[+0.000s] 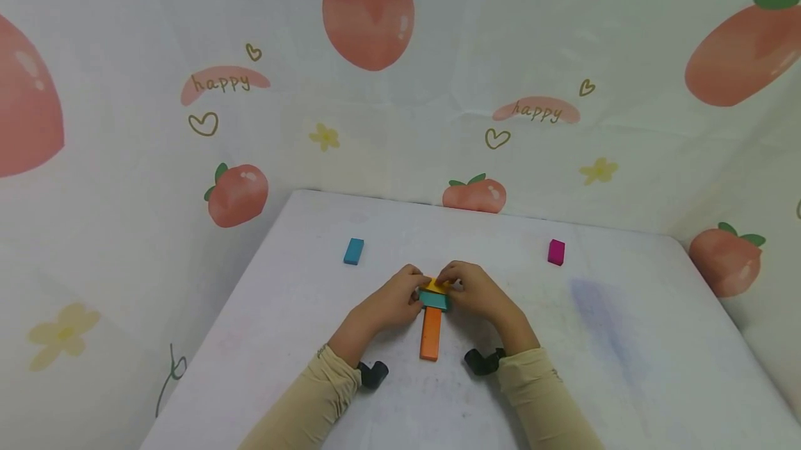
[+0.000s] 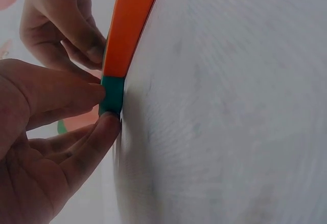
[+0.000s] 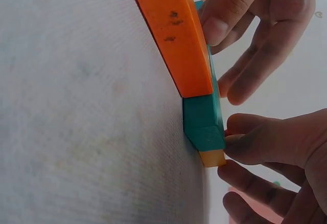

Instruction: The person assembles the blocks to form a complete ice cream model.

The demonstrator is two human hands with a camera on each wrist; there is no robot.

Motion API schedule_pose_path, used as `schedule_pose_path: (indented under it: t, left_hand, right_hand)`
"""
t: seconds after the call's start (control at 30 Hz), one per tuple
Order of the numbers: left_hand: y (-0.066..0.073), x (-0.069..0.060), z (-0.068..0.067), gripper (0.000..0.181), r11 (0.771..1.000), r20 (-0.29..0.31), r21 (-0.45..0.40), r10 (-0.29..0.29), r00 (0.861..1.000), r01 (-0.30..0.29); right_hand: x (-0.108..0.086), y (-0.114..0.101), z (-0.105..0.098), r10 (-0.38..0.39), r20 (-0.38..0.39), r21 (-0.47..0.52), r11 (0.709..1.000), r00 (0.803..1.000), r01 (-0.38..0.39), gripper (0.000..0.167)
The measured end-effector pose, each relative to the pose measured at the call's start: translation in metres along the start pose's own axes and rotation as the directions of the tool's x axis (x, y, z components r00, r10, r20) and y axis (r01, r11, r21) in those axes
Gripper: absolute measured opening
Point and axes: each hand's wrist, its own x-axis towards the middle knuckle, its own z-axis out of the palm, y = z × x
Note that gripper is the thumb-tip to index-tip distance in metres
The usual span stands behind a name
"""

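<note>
In the head view an orange block [image 1: 430, 334] lies lengthwise, its far end against a teal block [image 1: 433, 300] lying crosswise. A yellow block [image 1: 436, 286] sits just beyond the teal one, partly covered by fingers. My left hand [image 1: 397, 299] grips the teal block's left end, thumb and a fingertip on either side of it in the left wrist view [image 2: 112, 95]. With thumb and fingertips my right hand [image 1: 478, 290] pinches the yellow block's right end; in the right wrist view the yellow block [image 3: 212, 158] shows past the teal block [image 3: 201, 116].
A blue block [image 1: 353, 252] lies at the back left of the white table [image 1: 300, 339], and a magenta block [image 1: 556, 252] at the back right. A printed cloth [image 1: 413, 116] hangs behind the table. Black wrist devices [image 1: 374, 374] sit at both cuffs.
</note>
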Motion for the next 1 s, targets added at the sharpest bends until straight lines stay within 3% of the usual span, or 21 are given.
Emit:
schedule_pose_path:
  t: [0.53,0.83,1.0]
  left_hand:
    - [-0.001,0.002,0.001,0.037,1.0,-0.008,-0.007,0.029,1.0,-0.029]
    - [-0.001,0.002,0.002,0.037,1.0,0.0,-0.005,0.019,1.0,-0.019]
    - [0.0,0.003,0.003,0.037,1.0,0.002,0.013,-0.002,1.0,0.002]
  right_hand:
    - [-0.001,-0.001,-0.002,-0.008,0.007,0.008,1.0,1.0,0.008,0.021]
    - [-0.003,0.002,-0.005,0.049,-0.006,0.01,0.999,0.999,-0.049,0.018]
    - [-0.006,0.011,-0.015,0.101,-0.065,-0.024,0.994,0.993,-0.103,0.015]
